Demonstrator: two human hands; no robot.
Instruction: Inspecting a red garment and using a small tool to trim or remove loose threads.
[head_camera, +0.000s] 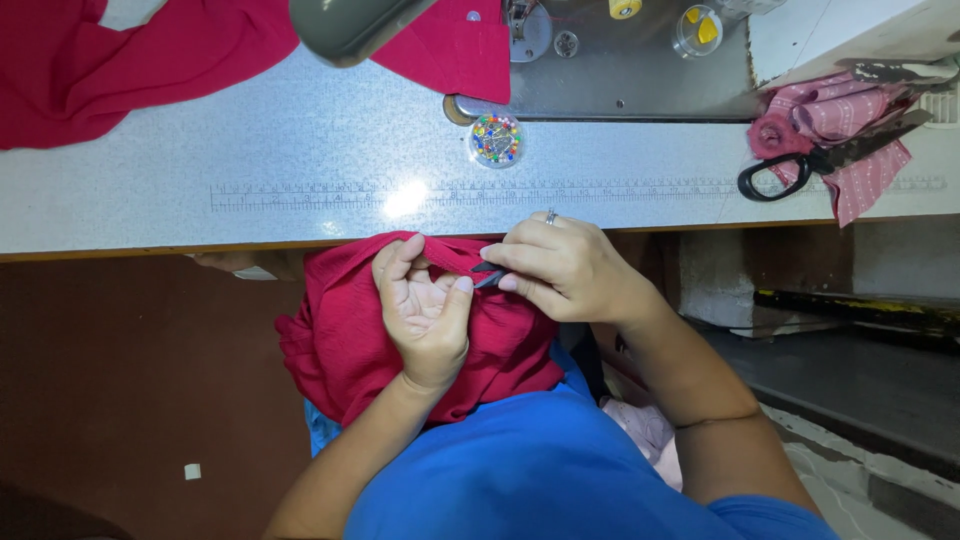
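The red cloth (350, 340) is kept in the lap below the table edge (150, 245), pinched taut by the left hand (425, 305) so the small dark tool (488, 272), clamped in the right hand (565, 270), can reach its fold.

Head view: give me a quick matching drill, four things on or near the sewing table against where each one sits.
Things:
1. red fabric
2. pin dish
3. black scissors
4. small dark tool

Places:
A. on pink cloth at the table's right end
B. pinched in the right hand
C. bunched in the lap, gripped by the left hand
D. on the table beside the machine base

Pairs: 1-C, 2-D, 3-A, 4-B
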